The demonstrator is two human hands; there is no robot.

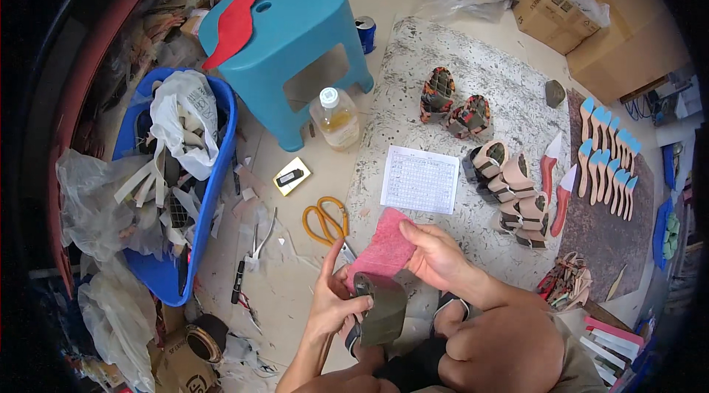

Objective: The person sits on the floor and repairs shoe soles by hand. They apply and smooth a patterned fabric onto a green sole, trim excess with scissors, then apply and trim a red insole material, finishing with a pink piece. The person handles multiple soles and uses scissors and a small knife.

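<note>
My left hand [329, 306] grips a curved olive-green shoe upper piece [387, 313], thumb over its edge and index finger stretched up. A pink fuzzy cloth [384, 247] lies against the piece's upper end. My right hand [437, 258] pinches the cloth's right edge between thumb and fingers. The cloth's lower end is partly hidden by my left hand and the olive piece. Just beyond my left hand are scissors with orange handles [325, 220], their blades partly covered. A written grid sheet [419, 180] lies ahead of my right hand on a paint-speckled board [399, 83].
Several beige-and-olive shoe uppers [517, 186], two patterned ones [438, 94] and red-handled knives [563, 201] rest on the right. Blue-tipped strips [605, 171] lie in rows beyond. Leftward are a blue tub [188, 260] of scraps, a teal stool [295, 16] and a bottle [338, 121].
</note>
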